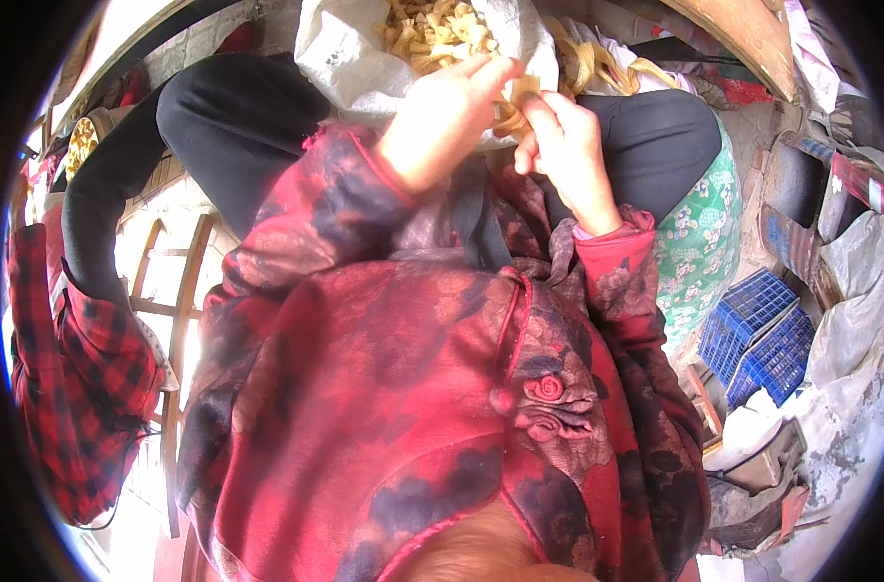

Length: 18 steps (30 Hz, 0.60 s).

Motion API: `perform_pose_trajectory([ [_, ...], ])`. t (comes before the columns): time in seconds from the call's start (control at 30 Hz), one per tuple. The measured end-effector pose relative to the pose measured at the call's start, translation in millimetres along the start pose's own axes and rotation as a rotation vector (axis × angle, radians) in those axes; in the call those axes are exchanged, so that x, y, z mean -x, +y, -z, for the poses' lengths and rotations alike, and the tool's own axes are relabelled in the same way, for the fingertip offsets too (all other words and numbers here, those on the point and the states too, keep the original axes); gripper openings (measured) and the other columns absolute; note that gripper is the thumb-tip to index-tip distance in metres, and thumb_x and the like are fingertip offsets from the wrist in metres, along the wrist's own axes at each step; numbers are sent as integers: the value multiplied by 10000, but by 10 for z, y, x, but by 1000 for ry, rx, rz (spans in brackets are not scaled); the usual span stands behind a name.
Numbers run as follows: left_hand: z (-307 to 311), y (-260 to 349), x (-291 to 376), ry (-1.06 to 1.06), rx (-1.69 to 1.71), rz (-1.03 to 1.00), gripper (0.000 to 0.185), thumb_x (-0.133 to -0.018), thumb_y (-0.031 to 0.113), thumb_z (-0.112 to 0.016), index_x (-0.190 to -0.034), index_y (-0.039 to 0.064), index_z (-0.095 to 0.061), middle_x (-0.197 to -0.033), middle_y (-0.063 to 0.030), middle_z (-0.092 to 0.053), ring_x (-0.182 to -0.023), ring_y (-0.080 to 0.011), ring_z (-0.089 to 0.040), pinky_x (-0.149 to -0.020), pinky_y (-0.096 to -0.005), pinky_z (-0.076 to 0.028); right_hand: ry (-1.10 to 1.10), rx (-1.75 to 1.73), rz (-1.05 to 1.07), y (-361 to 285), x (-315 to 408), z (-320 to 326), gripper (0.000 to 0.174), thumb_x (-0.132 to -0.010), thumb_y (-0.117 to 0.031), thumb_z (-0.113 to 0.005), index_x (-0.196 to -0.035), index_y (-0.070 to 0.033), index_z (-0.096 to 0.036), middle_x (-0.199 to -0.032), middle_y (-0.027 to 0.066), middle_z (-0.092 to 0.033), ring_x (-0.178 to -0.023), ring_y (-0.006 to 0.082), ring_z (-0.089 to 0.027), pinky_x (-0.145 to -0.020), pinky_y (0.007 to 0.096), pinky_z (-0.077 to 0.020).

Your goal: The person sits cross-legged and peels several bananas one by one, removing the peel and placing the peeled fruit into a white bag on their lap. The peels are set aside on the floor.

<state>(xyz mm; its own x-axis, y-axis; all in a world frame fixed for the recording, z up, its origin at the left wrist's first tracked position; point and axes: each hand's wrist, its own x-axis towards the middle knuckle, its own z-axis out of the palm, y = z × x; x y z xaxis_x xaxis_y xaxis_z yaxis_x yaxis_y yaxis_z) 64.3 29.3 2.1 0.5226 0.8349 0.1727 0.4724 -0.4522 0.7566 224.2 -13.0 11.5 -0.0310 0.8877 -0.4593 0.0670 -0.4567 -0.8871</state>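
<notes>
My right hand [566, 138] pinches a pale yellow, translucent strip [527, 89] between thumb and forefinger. Close on its left is my left hand [449, 116], fingers stretched toward the strip and bright with glare; whether they grip it is hidden. Just beyond both hands, between my knees, a white woven sack [340, 51] stands with its mouth wide. Inside lies a heap of similar yellowish knotted pieces [438, 33]. More long yellow strips [595, 62] lie on cloth beside the sack, near my right knee.
At left sits another person in a plaid shirt [85, 393], near a container of yellowish pieces [83, 145] and a wooden ladder-like frame [184, 291]. Blue plastic baskets [758, 335] stand at right, past a green patterned cloth [697, 240]. A wooden edge [748, 36] curves across the upper right.
</notes>
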Motion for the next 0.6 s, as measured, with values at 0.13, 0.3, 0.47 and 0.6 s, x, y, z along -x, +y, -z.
perform_pose_trajectory([
  [0.13,63,-125,12,-93,200,-218,316,-757,-58,-566,-1062,20,-552,-944,-123,-596,-889,-287,-615,-806,-327,-474,-408,-270,-94,124,-62,166,287,-979,-282,-441,-1074,-31,-542,-786,67,-628,-514,64,-465,-460,180,-344],
  [0.3,6,-213,102,-174,267,79,228,-803,-29,-585,-1025,17,-564,-891,-122,-609,-860,-227,-623,-792,-317,-481,-253,-175,-79,189,-35,42,237,-947,-214,-523,-1069,-11,-534,-760,45,-621,-498,73,-530,-438,194,-376],
  [0.47,-137,-214,188,-46,670,341,147,-841,28,-615,-984,6,-585,-890,-58,-632,-848,-131,-611,-795,-262,-483,-49,-31,114,209,2,-76,268,-876,-114,-638,-1089,30,-563,-801,56,-649,-569,86,-610,-492,194,-453],
  [0.6,-173,-294,204,-119,794,398,142,-861,38,-607,-997,4,-587,-935,-30,-624,-870,-93,-587,-802,-250,-481,22,-103,132,408,-90,-20,251,-869,-74,-633,-1091,32,-590,-903,85,-659,-699,114,-647,-567,202,-505],
])
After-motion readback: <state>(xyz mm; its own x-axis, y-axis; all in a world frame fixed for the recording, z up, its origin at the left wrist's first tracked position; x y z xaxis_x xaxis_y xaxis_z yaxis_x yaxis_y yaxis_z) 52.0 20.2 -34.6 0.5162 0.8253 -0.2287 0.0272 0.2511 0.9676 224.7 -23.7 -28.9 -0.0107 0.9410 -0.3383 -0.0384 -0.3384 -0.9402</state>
